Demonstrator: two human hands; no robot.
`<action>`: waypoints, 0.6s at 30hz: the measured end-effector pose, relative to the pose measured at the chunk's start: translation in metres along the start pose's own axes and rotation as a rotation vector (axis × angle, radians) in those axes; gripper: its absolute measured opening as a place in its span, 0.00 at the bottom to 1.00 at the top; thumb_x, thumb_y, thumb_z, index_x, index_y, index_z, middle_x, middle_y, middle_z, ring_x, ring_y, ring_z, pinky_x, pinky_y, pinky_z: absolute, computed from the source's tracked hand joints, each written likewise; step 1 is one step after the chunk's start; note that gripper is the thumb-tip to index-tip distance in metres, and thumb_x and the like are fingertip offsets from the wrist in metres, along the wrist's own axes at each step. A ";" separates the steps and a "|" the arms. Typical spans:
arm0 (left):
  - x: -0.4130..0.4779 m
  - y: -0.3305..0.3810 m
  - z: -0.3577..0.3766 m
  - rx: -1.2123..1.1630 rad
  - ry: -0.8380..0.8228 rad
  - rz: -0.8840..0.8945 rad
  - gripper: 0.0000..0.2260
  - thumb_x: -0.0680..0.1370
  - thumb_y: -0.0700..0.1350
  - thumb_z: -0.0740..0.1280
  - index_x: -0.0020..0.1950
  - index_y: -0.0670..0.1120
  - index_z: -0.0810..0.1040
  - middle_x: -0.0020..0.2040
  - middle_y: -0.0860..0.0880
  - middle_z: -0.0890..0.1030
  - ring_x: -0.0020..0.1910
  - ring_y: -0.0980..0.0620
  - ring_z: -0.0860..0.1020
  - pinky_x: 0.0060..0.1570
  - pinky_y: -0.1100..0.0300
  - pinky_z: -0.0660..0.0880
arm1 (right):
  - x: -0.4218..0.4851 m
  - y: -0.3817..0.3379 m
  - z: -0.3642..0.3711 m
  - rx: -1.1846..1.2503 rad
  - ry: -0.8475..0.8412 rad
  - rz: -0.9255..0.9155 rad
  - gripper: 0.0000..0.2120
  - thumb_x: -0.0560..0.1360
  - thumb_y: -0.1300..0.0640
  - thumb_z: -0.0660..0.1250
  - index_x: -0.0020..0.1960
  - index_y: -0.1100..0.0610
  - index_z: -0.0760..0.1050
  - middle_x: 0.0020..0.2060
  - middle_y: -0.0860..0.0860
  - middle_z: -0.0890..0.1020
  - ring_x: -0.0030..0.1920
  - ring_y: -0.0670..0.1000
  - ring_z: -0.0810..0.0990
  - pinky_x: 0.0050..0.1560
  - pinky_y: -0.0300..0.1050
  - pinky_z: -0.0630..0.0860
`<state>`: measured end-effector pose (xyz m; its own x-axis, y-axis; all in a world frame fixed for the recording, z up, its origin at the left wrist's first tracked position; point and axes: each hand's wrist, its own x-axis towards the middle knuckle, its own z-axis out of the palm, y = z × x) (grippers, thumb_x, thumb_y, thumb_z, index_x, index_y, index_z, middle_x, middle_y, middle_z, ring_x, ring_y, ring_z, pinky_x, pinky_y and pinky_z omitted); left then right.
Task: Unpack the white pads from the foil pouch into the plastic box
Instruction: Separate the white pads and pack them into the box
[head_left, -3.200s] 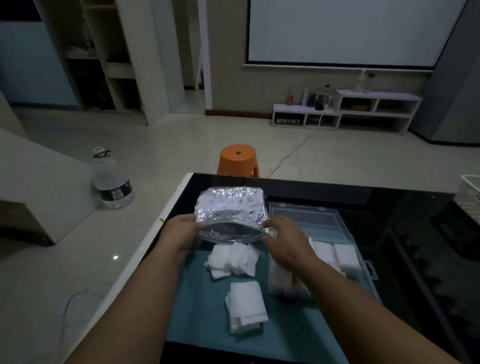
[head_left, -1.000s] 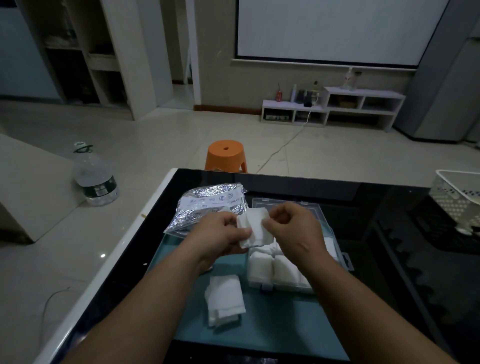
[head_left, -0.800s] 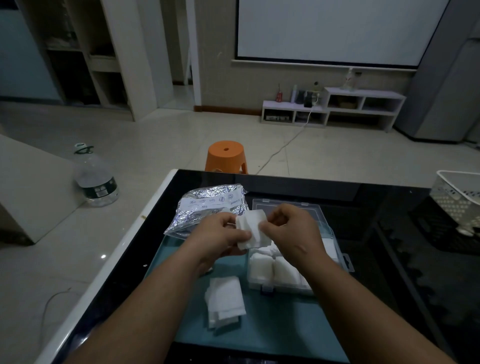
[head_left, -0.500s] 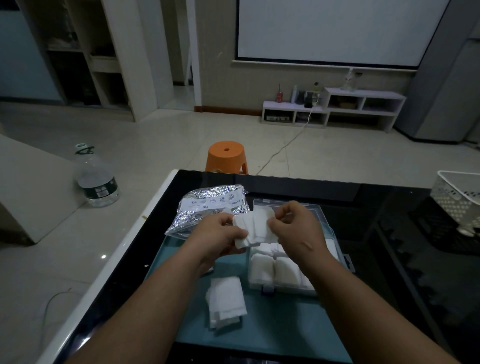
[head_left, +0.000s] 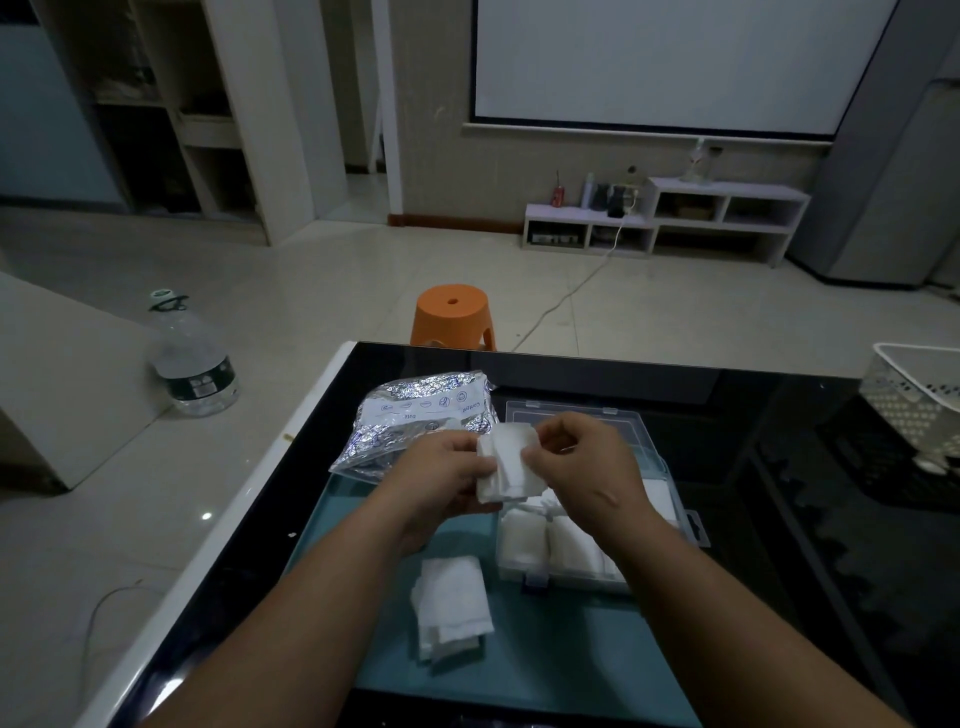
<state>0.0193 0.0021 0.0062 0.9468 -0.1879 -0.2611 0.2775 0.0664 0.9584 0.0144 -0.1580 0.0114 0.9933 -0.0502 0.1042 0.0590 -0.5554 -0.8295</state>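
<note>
Both hands hold a small bunch of white pads (head_left: 506, 467) above the teal mat. My left hand (head_left: 441, 478) grips its left side, and my right hand (head_left: 582, 467) pinches its right edge. The silver foil pouch (head_left: 415, 421) lies flat on the table behind my left hand. Under my right hand sits the clear plastic box (head_left: 644, 452), lid open, with several white pads (head_left: 550, 540) packed in its near compartments. A loose stack of white pads (head_left: 452, 603) lies on the mat, near and left of the box.
The teal mat (head_left: 519, 660) lies on a glossy black table (head_left: 779, 519) with a white left edge. A white perforated basket (head_left: 914, 400) stands at the far right. Beyond the table are an orange stool (head_left: 452, 317) and a water bottle (head_left: 192, 358) on the floor.
The pouch, held up in both hands earlier, now lies on the table. Both hands have taken up a bunch of pads and keep working it between the fingers above the box.
</note>
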 end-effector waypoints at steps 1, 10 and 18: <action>0.000 0.000 0.000 -0.038 -0.008 -0.007 0.06 0.78 0.35 0.65 0.53 0.37 0.78 0.45 0.39 0.82 0.40 0.46 0.82 0.35 0.57 0.80 | 0.000 0.000 0.000 0.008 -0.004 0.004 0.07 0.75 0.57 0.70 0.43 0.46 0.74 0.42 0.47 0.80 0.44 0.48 0.80 0.49 0.51 0.81; 0.006 -0.005 -0.002 0.055 0.075 0.025 0.10 0.75 0.30 0.66 0.47 0.44 0.72 0.39 0.42 0.79 0.37 0.46 0.79 0.34 0.56 0.79 | -0.002 -0.003 0.000 0.223 -0.096 0.148 0.16 0.73 0.59 0.72 0.56 0.51 0.70 0.45 0.50 0.79 0.44 0.49 0.80 0.40 0.43 0.79; 0.011 0.005 -0.037 0.269 0.183 0.066 0.05 0.74 0.36 0.71 0.47 0.43 0.78 0.40 0.43 0.82 0.35 0.48 0.80 0.36 0.56 0.78 | 0.002 -0.003 -0.003 0.354 -0.035 0.247 0.16 0.71 0.64 0.70 0.54 0.51 0.70 0.49 0.54 0.77 0.46 0.57 0.80 0.49 0.62 0.81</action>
<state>0.0374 0.0367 0.0036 0.9817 -0.0108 -0.1901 0.1844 -0.1933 0.9637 0.0159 -0.1588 0.0157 0.9843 -0.1140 -0.1346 -0.1564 -0.2108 -0.9649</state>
